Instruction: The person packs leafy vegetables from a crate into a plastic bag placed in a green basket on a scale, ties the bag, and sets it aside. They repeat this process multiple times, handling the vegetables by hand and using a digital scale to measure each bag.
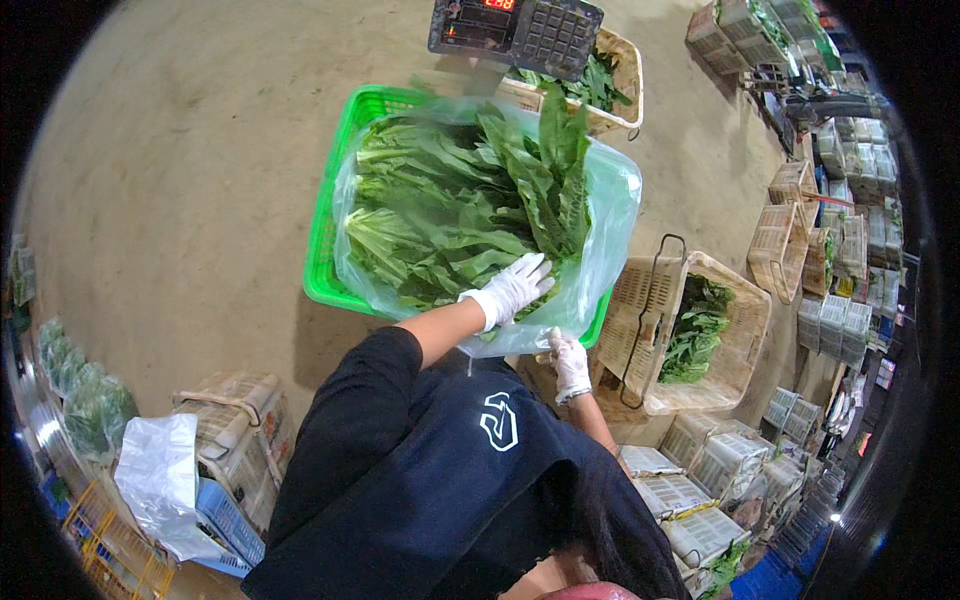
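Note:
A green plastic basket (321,255) lined with a clear plastic bag (611,187) holds long leafy greens (442,202), their pale stem ends towards the left and several leaves standing up at the right. My left hand (517,289), in a white glove, lies on the leaves near the basket's near edge, fingers spread, gripping nothing. Nearer my body, at the basket's near right corner, my gloved right hand (568,366) pinches the edge of the bag. A digital scale's display and keypad panel (517,34) stands beyond the basket, partly over another crate.
A worn crate of greens (634,75) stands behind the basket; another (731,382) lies tilted at the right. Wrapped crates (675,495) are stacked lower right. Lower left are a crate (240,420), a blue basket (229,517) and bagged greens (94,405).

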Demonstrator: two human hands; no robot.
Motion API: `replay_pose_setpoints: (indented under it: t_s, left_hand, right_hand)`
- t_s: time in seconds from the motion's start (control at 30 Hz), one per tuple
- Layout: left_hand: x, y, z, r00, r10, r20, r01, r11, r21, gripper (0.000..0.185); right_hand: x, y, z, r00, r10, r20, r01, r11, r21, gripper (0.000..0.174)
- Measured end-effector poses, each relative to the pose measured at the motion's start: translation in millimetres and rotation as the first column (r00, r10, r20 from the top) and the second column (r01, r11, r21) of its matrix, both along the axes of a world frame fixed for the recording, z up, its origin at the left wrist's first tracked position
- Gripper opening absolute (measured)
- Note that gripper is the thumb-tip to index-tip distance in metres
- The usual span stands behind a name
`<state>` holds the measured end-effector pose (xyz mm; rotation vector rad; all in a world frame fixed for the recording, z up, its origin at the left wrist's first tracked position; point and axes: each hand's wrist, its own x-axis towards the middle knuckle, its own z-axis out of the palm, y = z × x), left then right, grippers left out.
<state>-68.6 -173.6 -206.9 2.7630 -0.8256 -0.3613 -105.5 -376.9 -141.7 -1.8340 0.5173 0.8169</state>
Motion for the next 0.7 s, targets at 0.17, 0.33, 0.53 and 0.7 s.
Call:
replay_pose_setpoints:
  t_s: [0.17,0.33,0.53,0.7]
  left_hand:
    - [7.7,7.9,-30.0,0.997,-0.030,0.077,0.026,0.998,0.055,0.097]
    - [-1.9,8.6,-28.9,0.985,-0.003,0.172,0.005,1.000,-0.012,0.070]
    - [42.4,-24.2,32.6,0.999,0.035,0.016,-0.025,0.916,-0.400,0.080]
    - [151.3,-7.6,-4.0,0.931,0.155,0.331,-0.188,0.980,0.071,0.047]
  right_hand:
    - [-16.0,-22.8,59.9,0.914,0.394,0.096,-0.394,0.919,-0.018,0.024]
    - [-33.0,-21.5,90.7,0.995,0.100,-0.008,-0.098,0.986,0.134,0.024]
    - [13.1,-0.5,67.6,0.963,0.255,-0.082,-0.255,0.967,0.018,0.026]
    - [32.0,-2.9,68.3,0.923,0.365,0.123,-0.363,0.931,-0.045,0.021]
